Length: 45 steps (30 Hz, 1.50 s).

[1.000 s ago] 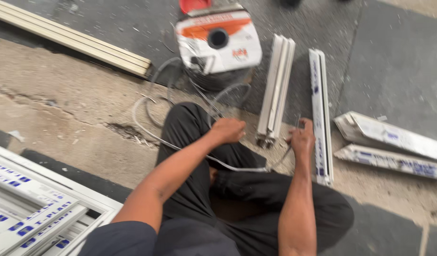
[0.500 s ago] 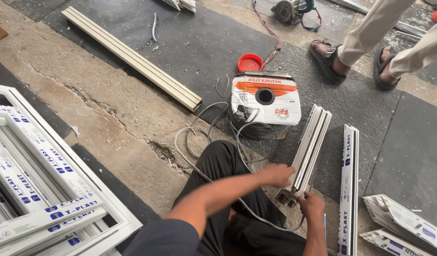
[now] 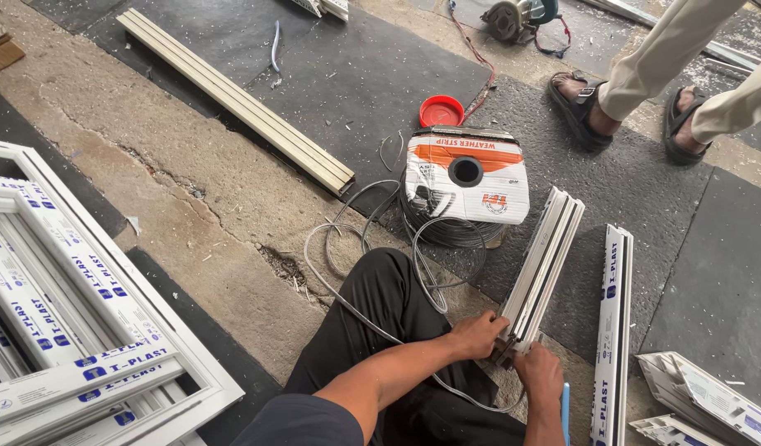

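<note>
I sit on the floor with my black-trousered legs folded. My left hand (image 3: 477, 334) grips the near end of a short white plastic window profile (image 3: 542, 268) that lies pointing away from me. My right hand (image 3: 539, 376) is closed at the same end, just below the left, and a thin grey sealing strip (image 3: 356, 310) runs to it in loops across my knee. The strip comes off a coil wrapped in white and orange paper (image 3: 465, 177) standing beyond my knees.
A second white profile (image 3: 612, 330) lies to the right, with offcuts (image 3: 699, 400) past it. White window frames (image 3: 66, 322) are stacked at left. A long beige profile (image 3: 236, 99), a red lid (image 3: 441, 111), a power saw (image 3: 517, 18) and another person's sandalled feet (image 3: 624, 116) lie further off.
The view has tilted up and left, bringing the frames, beige profile and the other person's feet into sight. My hands stay at the profile's near end; the right now sits lower.
</note>
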Each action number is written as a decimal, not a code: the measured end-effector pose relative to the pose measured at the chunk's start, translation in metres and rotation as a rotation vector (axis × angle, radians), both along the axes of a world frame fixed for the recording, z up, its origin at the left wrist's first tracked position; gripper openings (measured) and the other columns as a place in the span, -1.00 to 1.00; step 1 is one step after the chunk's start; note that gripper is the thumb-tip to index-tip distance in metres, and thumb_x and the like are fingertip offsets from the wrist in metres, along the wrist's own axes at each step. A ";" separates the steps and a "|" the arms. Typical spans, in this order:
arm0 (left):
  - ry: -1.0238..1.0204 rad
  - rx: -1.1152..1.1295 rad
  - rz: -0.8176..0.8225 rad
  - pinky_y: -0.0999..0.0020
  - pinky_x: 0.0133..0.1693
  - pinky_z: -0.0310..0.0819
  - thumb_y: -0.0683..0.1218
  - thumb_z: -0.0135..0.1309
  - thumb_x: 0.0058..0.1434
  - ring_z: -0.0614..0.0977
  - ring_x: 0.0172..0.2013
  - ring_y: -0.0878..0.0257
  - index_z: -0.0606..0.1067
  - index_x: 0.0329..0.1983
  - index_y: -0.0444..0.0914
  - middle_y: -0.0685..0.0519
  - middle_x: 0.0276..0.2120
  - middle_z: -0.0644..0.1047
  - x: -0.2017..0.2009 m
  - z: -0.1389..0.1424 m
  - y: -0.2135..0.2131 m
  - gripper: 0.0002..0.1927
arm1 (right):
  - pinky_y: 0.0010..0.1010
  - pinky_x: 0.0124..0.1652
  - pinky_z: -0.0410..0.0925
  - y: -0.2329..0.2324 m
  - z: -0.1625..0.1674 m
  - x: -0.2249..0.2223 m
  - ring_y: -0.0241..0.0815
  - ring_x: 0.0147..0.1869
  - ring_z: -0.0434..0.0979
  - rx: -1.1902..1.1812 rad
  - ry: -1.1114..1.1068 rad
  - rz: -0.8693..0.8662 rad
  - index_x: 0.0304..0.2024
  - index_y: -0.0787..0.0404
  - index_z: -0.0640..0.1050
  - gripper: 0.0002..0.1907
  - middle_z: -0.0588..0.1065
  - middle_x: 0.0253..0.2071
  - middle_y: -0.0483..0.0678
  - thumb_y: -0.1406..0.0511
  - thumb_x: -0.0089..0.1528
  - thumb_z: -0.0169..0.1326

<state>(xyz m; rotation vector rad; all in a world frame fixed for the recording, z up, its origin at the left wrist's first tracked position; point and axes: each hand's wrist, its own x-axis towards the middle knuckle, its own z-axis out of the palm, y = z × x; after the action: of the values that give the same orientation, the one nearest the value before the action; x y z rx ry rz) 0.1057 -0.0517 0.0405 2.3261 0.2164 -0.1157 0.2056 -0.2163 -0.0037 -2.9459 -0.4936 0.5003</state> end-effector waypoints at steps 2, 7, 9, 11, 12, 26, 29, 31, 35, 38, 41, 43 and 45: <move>0.012 0.008 0.003 -0.08 0.00 0.51 -0.16 0.09 0.20 0.58 0.02 -0.22 0.30 0.34 -0.11 -0.23 0.14 0.39 0.002 -0.001 0.000 -0.39 | 0.00 0.10 0.45 -0.002 -0.002 0.001 0.26 0.08 0.62 -0.012 -0.002 -0.010 -0.11 0.19 0.66 -0.63 0.63 -0.05 0.20 0.10 0.18 0.14; 0.031 0.012 0.003 -0.09 0.00 0.50 -0.13 0.09 0.23 0.59 0.02 -0.22 0.28 0.33 -0.10 -0.21 0.10 0.41 0.002 -0.006 0.000 -0.43 | 0.02 0.06 0.48 -0.007 0.000 0.010 0.24 0.07 0.67 -0.084 0.062 -0.156 -0.05 0.16 0.68 -0.64 0.66 -0.05 0.20 0.11 0.24 0.10; 0.023 0.007 0.004 -0.09 0.00 0.50 -0.12 0.09 0.24 0.58 0.03 -0.23 0.28 0.32 -0.09 -0.22 0.10 0.41 0.002 -0.008 0.001 -0.43 | 0.01 0.06 0.48 -0.010 0.003 0.013 0.25 0.11 0.64 -0.080 0.050 -0.219 -0.02 0.14 0.68 -0.60 0.62 0.01 0.19 0.06 0.23 0.14; 0.012 0.000 0.000 -0.09 0.00 0.50 -0.12 0.10 0.23 0.57 0.03 -0.24 0.27 0.32 -0.09 -0.22 0.10 0.40 0.002 -0.009 0.001 -0.43 | 0.00 0.07 0.47 -0.013 0.004 0.015 0.25 0.13 0.62 -0.068 0.041 -0.275 0.01 0.10 0.68 -0.60 0.61 0.04 0.18 0.07 0.21 0.17; 0.013 -0.003 -0.001 -0.09 0.00 0.50 -0.11 0.10 0.23 0.57 0.03 -0.24 0.27 0.32 -0.09 -0.22 0.10 0.40 0.002 -0.009 0.001 -0.42 | 0.00 0.07 0.47 -0.013 0.004 0.015 0.25 0.13 0.61 -0.058 0.038 -0.297 0.02 0.08 0.68 -0.61 0.61 0.05 0.17 0.10 0.20 0.18; 0.107 -0.126 0.058 -0.05 0.02 0.50 -0.12 0.04 0.20 0.56 0.08 -0.23 0.10 0.41 -0.31 -0.34 0.25 0.37 0.005 0.010 0.008 -0.28 | -0.01 -0.14 0.55 0.019 0.022 -0.007 0.14 -0.15 0.70 0.251 0.028 -0.081 0.05 0.13 0.59 -0.60 0.64 -0.18 0.16 0.06 0.30 0.05; 0.122 -0.214 0.121 -0.02 0.06 0.46 -0.06 0.12 0.14 0.56 0.09 -0.19 0.20 0.30 -0.29 -0.29 0.16 0.46 0.005 0.020 0.009 -0.33 | 0.07 -0.06 0.45 0.031 0.023 -0.015 0.28 -0.04 0.62 0.127 -0.131 0.094 -0.15 0.27 0.61 -0.55 0.60 -0.14 0.21 0.01 0.31 0.04; 0.085 -0.224 0.157 -0.05 0.06 0.45 -0.05 0.10 0.17 0.55 0.10 -0.22 0.24 0.28 -0.29 -0.30 0.15 0.48 0.004 0.023 0.010 -0.38 | 0.10 0.01 0.44 0.038 0.021 -0.013 0.36 -0.01 0.60 0.093 0.003 -0.010 -0.16 0.24 0.63 -0.55 0.60 -0.15 0.27 -0.01 0.32 0.02; 0.008 -0.205 0.177 -0.07 0.06 0.44 -0.08 0.04 0.17 0.58 0.07 -0.25 0.27 0.32 -0.30 -0.33 0.08 0.54 0.002 0.021 0.010 -0.38 | 0.08 0.02 0.44 0.044 0.012 -0.009 0.32 -0.05 0.63 0.123 0.003 -0.060 -0.15 0.25 0.63 -0.57 0.62 -0.18 0.29 0.03 0.33 0.02; -0.013 -0.335 0.252 0.02 0.04 0.47 0.04 0.08 0.25 0.62 0.03 -0.15 0.30 0.32 -0.28 -0.24 0.04 0.60 0.005 0.019 0.009 -0.39 | 0.06 -0.05 0.45 0.036 0.009 -0.008 0.29 -0.14 0.65 0.262 -0.012 -0.140 -0.16 0.26 0.62 -0.60 0.62 -0.23 0.29 0.07 0.35 -0.01; -0.300 -0.453 0.330 0.15 -0.01 0.58 0.15 0.10 0.40 0.70 -0.04 0.01 0.39 0.31 -0.29 -0.18 0.01 0.63 0.012 0.023 0.008 -0.43 | 0.04 -0.19 0.42 0.016 0.017 0.000 0.27 -0.25 0.57 0.543 -0.155 -0.117 -0.22 0.31 0.59 -0.63 0.55 -0.30 0.30 0.12 0.36 0.01; -0.115 -0.831 0.380 0.17 -0.10 0.62 0.17 0.06 0.36 0.66 -0.03 0.08 0.20 0.42 -0.28 -0.05 0.13 0.46 0.016 0.024 0.008 -0.30 | 0.02 -0.28 0.38 0.005 0.027 0.004 0.20 -0.38 0.50 0.750 -0.104 -0.189 -0.28 0.33 0.56 -0.69 0.51 -0.42 0.26 0.19 0.34 -0.01; 0.025 -1.102 0.375 0.21 -0.17 0.63 0.20 0.04 0.33 0.64 -0.04 0.12 0.09 0.49 -0.24 0.00 0.19 0.41 0.014 0.031 0.008 -0.20 | -0.12 -0.35 0.29 -0.012 0.038 0.002 -0.03 -0.39 0.42 1.195 0.234 -0.401 -0.27 0.35 0.52 -0.76 0.46 -0.41 0.09 0.27 0.37 -0.01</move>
<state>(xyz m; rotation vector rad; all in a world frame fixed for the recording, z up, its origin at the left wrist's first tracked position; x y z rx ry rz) 0.1193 -0.0433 0.0711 1.1666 0.4582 -0.0515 0.2072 -0.2285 0.0346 -1.7355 -0.0788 0.3133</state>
